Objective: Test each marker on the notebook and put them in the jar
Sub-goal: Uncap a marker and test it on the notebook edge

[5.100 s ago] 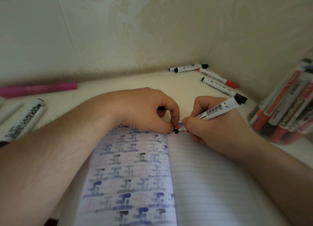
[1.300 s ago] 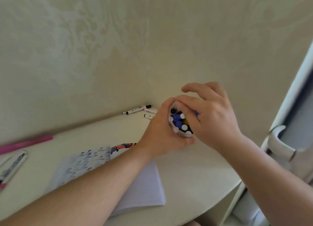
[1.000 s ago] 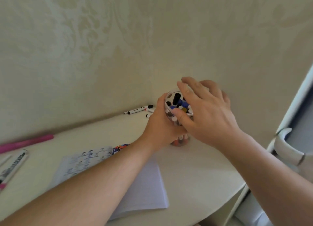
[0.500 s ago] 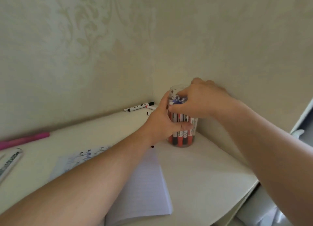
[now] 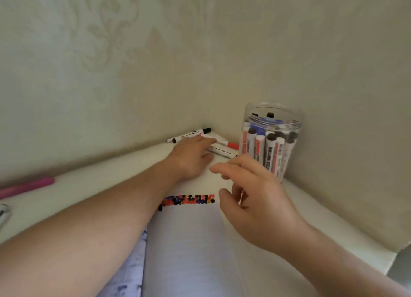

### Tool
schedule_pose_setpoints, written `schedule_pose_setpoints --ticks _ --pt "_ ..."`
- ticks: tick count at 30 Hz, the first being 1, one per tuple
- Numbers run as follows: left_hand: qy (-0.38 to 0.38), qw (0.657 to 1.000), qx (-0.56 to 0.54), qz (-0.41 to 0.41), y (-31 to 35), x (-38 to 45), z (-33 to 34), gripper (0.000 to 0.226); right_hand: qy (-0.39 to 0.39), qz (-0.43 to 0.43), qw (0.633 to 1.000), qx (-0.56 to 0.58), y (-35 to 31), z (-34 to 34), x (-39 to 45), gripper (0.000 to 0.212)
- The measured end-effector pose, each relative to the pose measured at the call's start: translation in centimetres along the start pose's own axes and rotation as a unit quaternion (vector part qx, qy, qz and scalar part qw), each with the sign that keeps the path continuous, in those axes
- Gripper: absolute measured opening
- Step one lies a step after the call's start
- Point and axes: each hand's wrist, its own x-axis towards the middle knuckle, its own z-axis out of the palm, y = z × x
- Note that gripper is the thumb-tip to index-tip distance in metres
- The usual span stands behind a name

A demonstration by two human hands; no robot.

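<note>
A clear plastic jar (image 5: 271,141) packed with several markers stands in the corner of the desk. The open notebook (image 5: 189,241) lies in front of me, with a row of coloured test dots (image 5: 186,200) along the top of its right page. My left hand (image 5: 191,157) reaches over the loose markers in the corner, its fingers touching a red-capped marker (image 5: 222,142); a black-capped marker (image 5: 191,133) lies behind. My right hand (image 5: 251,189) hovers open and empty left of the jar, above the notebook's top right corner.
A pink marker (image 5: 26,186) lies by the wall at the far left, and another marker's end (image 5: 3,212) shows at the left border. Walls close the desk at the back and right. The desk edge (image 5: 391,261) drops off at lower right.
Both hands have let go of the jar, which now stands alone in the corner. My left hand moved left to the loose markers; my right hand drew back over the notebook.
</note>
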Motion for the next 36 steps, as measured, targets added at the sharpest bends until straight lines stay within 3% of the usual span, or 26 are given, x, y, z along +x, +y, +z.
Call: schedule_pose_setpoints --ticks 2,5,10,13,15,16,18,19,21,23,27,30,36 --pt "-0.032 0.998 0.057 0.009 0.5 0.2 -0.3 0.039 0.003 0.005 1.0 0.015 -0.3 0.0 0.9 0.038" --pt "-0.046 0.998 0.044 0.011 -0.1 -1.1 -2.5 0.009 0.002 0.002 1.0 -0.002 -0.7 0.2 2.4 0.035" --pt "0.026 0.999 -0.014 0.018 -3.5 -7.1 -7.3 0.019 -0.039 0.127 0.99 0.038 -1.6 2.4 5.4 0.039" --pt "0.101 0.984 -0.142 0.023 -3.4 -10.5 -9.0 0.017 -0.112 0.158 0.981 -0.029 -2.3 4.3 7.4 0.047" --pt "0.126 0.963 -0.237 0.026 -2.9 -11.4 -9.2 0.012 -0.123 0.146 0.98 -0.052 -2.8 5.4 8.8 0.018" --pt "0.131 0.95 -0.28 0.034 -2.8 -11.8 -9.2 0.013 -0.124 0.142 0.981 -0.04 -3.1 5.9 9.4 0.013" --pt "0.135 0.926 -0.351 0.046 -3.1 -12.2 -8.8 0.02 -0.115 0.183 0.973 0.083 -3.0 6.9 9.8 0.025" --pt "0.134 0.92 -0.365 0.046 -3.6 -12.3 -8.4 0.023 -0.1 0.223 0.949 0.198 -2.9 7.4 9.7 0.029" --pt "0.125 0.925 -0.358 0.027 -4.8 -12.3 -6.9 0.02 -0.07 0.308 0.857 0.407 -2.7 8.0 9.2 0.033" --pt "0.109 0.932 -0.346 -0.001 -5.5 -12.6 -5.3 0.025 -0.047 0.351 0.809 0.469 -2.3 8.6 8.8 0.037" --pt "0.041 0.965 -0.26 0.013 -5.7 -13.1 -4.2 0.021 0.015 0.348 0.817 0.459 -1.8 8.9 8.8 0.037" --pt "0.057 0.984 -0.16 0.051 -4.9 -13.2 -4.5 0.016 0.023 0.334 0.833 0.441 -1.8 9.2 9.1 0.032" --pt "0.042 0.985 -0.159 0.051 -4.1 -14.1 -4.8 0.022 -0.012 0.269 0.856 0.442 -2.3 9.3 8.9 0.034"
